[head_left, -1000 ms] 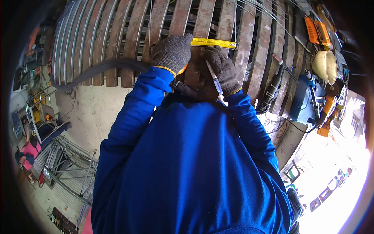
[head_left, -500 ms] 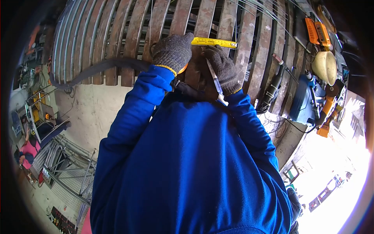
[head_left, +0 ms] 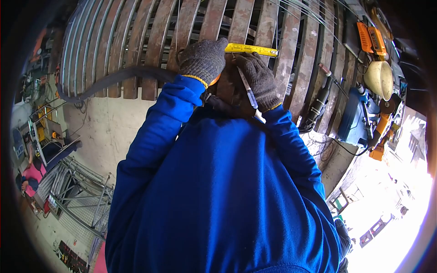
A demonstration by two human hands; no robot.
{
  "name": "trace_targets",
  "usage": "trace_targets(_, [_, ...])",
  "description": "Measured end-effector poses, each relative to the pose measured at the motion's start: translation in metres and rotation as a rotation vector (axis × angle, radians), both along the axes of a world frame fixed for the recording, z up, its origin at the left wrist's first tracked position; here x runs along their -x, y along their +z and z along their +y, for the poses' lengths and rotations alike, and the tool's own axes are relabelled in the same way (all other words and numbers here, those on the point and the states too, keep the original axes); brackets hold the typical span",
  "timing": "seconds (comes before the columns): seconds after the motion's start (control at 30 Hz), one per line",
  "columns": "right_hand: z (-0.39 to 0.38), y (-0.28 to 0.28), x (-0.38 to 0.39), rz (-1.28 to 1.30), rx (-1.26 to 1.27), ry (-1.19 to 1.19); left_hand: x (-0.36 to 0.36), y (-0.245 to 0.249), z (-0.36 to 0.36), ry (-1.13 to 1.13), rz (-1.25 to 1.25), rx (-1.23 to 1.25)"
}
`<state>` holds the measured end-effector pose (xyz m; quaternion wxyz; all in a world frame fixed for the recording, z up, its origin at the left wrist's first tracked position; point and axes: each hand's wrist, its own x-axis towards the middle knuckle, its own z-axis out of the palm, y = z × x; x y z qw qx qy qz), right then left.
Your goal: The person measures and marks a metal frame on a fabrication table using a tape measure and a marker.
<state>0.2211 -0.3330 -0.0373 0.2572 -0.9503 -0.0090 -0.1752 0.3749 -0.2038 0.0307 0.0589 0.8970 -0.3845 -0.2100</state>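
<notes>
Both my hands wear dark grey knit gloves with yellow cuffs. My left hand [head_left: 202,59] is closed around a tape measure, whose orange case [head_left: 215,80] peeks out under the wrist side. The yellow tape measure blade [head_left: 251,48] runs out to the right across the slats, with its hooked end near a thin upright rod. Just below the blade, my right hand [head_left: 259,79] is closed on a slim white-and-blue pen [head_left: 248,88], its lower end pointing back toward my body. Its tip by the fingers is hard to make out.
Rusty metal slats [head_left: 154,45] form the bench top. A dark hose [head_left: 123,75] curves along its left edge. To the right lie a torch-like tool [head_left: 321,98], a blue machine [head_left: 354,118], a cream bowl-shaped item [head_left: 378,80] and an orange tool [head_left: 371,38]. A person in pink [head_left: 34,175] is far left.
The pen has tilted slightly in my right hand, its lower end shifting left and up. My left hand and the tape blade have barely moved.
</notes>
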Motion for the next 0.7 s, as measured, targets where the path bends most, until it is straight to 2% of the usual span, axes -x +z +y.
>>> trace_targets(0.33, [0.001, 0.003, 0.001, 0.020, -0.019, -0.005, 0.002, -0.005, 0.002, -0.006, -0.048, 0.002])
trace_targets(0.53, [0.000, 0.002, 0.002, 0.004, -0.005, 0.004, 0.000, -0.009, 0.001, 0.018, 0.008, 0.026])
trace_targets(0.7, [0.000, 0.002, 0.002, 0.034, -0.005, -0.014, -0.004, -0.024, 0.003, -0.003, -0.017, 0.108])
